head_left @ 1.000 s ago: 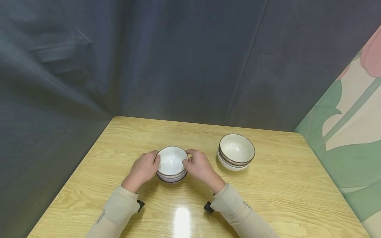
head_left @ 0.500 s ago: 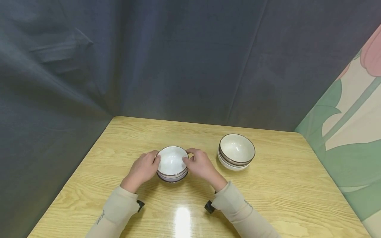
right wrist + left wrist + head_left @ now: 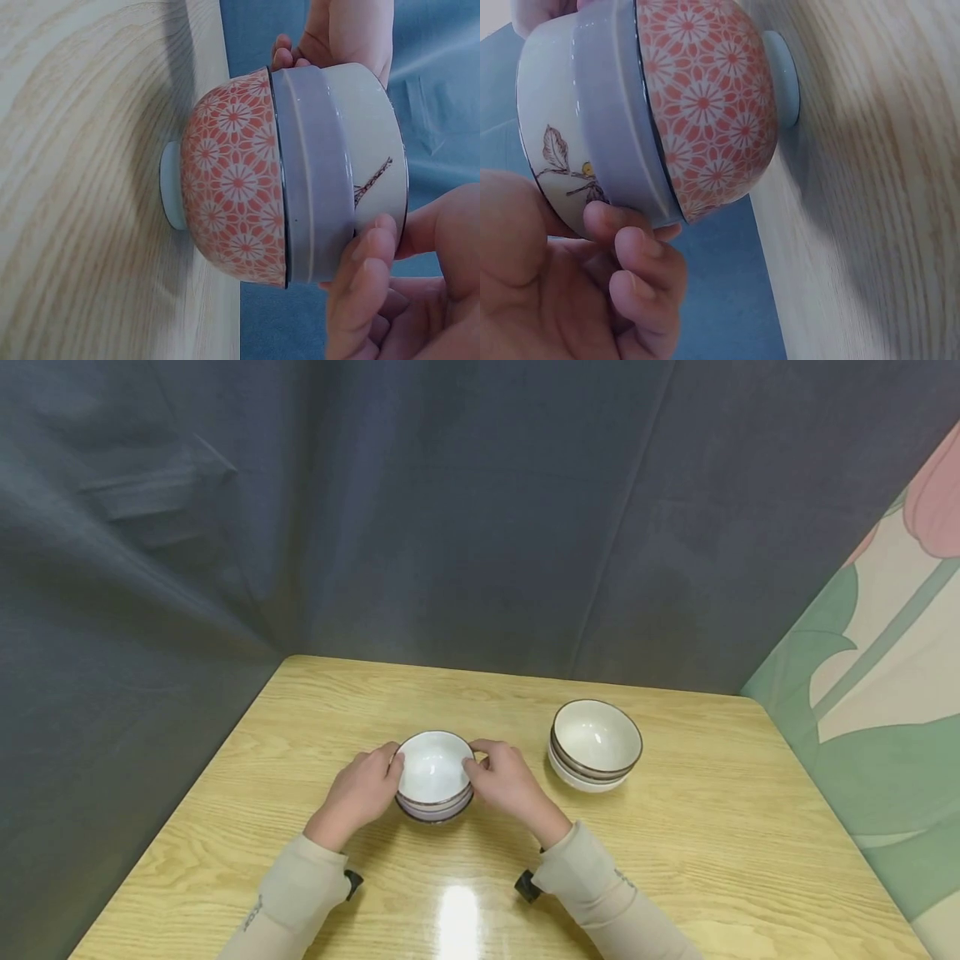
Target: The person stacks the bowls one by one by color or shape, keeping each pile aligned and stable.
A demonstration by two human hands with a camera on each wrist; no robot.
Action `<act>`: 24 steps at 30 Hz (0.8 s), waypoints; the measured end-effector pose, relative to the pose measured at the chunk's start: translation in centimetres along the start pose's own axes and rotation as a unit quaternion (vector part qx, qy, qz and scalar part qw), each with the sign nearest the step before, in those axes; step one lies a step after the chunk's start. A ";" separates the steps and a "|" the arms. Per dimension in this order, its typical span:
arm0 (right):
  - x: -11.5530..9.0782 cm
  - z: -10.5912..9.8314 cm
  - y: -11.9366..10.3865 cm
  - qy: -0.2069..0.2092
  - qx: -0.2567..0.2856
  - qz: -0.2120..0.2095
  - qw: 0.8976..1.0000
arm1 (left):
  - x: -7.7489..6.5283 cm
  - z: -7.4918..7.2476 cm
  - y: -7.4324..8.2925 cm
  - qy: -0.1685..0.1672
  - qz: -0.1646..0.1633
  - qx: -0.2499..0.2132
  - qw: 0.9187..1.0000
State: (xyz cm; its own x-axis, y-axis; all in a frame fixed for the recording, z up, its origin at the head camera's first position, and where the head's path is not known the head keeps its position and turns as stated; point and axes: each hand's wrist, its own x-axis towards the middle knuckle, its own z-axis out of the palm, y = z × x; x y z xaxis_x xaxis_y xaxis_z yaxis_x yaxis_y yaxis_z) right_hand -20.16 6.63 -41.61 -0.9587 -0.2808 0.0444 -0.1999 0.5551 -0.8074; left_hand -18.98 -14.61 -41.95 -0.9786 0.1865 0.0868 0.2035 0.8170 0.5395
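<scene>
A stack of bowls stands on the wooden table left of centre in the head view. On top is a white bowl with a dark rim and a leaf-and-branch drawing on its side. Below it sits a plain lavender bowl, nested in a red flower-patterned bowl with a pale foot at the bottom. My left hand pinches the white bowl's left rim, thumb over the edge and fingers outside. Opposite, my right hand grips the right rim likewise. Fingertips of both hands lie close to the lavender bowl.
Another stack of bowls, cream-coloured inside with brown rims, stands to the right on the table. A dark curtain hangs behind the table's back edge and along the left side. A floral-patterned panel borders the right.
</scene>
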 end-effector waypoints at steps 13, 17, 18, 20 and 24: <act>-0.2 0.2 0.2 -0.005 0.004 0.005 1.000 | -0.1 0.0 0.3 -0.008 -0.003 -0.011 1.000; -0.3 0.2 0.2 -0.008 0.010 0.008 1.000 | -0.2 0.2 0.2 -0.011 -0.003 -0.012 1.000; -0.3 0.2 0.3 -0.008 0.010 0.009 1.000 | -0.2 0.2 0.1 -0.011 -0.003 -0.011 1.000; -0.4 0.2 0.3 -0.010 0.011 0.010 1.000 | -0.2 0.2 0.1 -0.013 -0.002 -0.013 1.000; -0.2 0.2 0.5 -0.010 0.012 0.014 1.000 | -0.2 0.0 0.2 -0.014 -0.002 -0.012 1.000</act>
State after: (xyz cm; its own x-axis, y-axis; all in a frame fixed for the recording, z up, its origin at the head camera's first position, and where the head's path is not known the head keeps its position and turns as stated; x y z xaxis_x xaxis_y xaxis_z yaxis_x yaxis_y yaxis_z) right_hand -19.99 6.79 -42.10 -0.9596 -0.2812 0.0102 -0.1681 0.5439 -0.8222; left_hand -18.79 -14.49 -41.90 -0.9782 0.1989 0.0603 0.1981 0.8042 0.5603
